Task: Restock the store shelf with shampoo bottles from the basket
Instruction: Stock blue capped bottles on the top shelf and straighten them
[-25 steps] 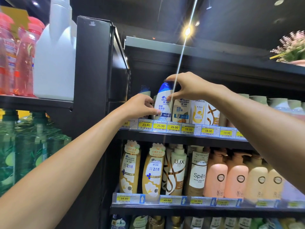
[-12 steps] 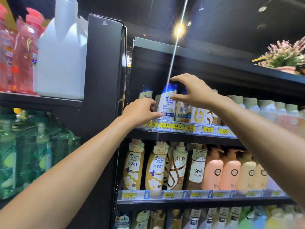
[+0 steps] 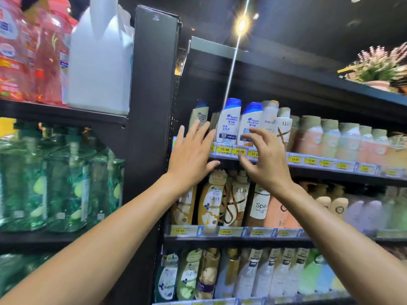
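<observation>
Left hand (image 3: 191,155) spread flat, right hand (image 3: 265,160) loosely splayed, both empty before the shampoo bottle (image 3: 228,123) upright on the shelf (image 3: 319,172). Placement seems finished; next, fetch another from the unseen basket.

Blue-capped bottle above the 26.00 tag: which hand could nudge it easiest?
Probably the right hand: its empty, loosely curled fingers hang just in front of the blue-capped bottle. The left hand is spread farther left, before the tan bottle.

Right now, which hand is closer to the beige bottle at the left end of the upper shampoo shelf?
Left. The left hand has its fingertips over the lower part of the beige bottle; the right hand is further right, by the blue-capped bottles.
</observation>
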`<state>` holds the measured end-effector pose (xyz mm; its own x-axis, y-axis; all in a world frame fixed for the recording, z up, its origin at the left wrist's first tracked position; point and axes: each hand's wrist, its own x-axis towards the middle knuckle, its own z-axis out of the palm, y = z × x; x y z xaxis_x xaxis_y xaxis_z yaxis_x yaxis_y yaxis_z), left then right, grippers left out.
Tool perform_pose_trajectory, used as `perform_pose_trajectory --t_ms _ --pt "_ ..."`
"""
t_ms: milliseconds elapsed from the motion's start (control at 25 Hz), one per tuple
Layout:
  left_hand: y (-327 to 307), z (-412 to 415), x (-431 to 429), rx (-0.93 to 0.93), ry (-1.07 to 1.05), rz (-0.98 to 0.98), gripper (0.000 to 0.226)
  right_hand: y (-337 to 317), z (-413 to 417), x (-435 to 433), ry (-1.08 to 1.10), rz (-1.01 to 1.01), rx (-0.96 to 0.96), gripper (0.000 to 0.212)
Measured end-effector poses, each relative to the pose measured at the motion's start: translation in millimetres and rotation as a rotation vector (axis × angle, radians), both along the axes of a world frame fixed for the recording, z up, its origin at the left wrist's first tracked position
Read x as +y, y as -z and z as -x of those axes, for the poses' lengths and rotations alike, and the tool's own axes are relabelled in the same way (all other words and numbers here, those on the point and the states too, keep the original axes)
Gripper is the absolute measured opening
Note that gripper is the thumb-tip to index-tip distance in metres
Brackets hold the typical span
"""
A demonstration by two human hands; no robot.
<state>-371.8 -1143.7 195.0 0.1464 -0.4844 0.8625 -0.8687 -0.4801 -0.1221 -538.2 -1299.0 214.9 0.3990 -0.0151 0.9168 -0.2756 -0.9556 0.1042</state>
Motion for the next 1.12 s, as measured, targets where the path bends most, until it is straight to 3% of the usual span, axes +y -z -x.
perform_pose_trajectory --t_ms 200,400,600,760,1120 --pt "70 27 41 -0.021 -0.071 -0.06 0.084 89 9 13 0.019 -0.161 0.141 0.065" --pt "171 52 95 0.077 -0.113 -0.217 0.075 196 19 46 -0.05 -0.346 0.288 0.065" --pt "293 63 184 0.283 -0.221 -0.374 0.071 308 14 105 -0.101 -0.415 0.578 0.067" --pt "377 59 259 0.487 -0.313 -0.524 0.073 380 2 162 -0.197 -0.449 0.7 0.064" --pt "532 46 434 0.939 -0.451 -0.648 0.078 525 -52 288 -0.3 -0.506 1.132 0.067"
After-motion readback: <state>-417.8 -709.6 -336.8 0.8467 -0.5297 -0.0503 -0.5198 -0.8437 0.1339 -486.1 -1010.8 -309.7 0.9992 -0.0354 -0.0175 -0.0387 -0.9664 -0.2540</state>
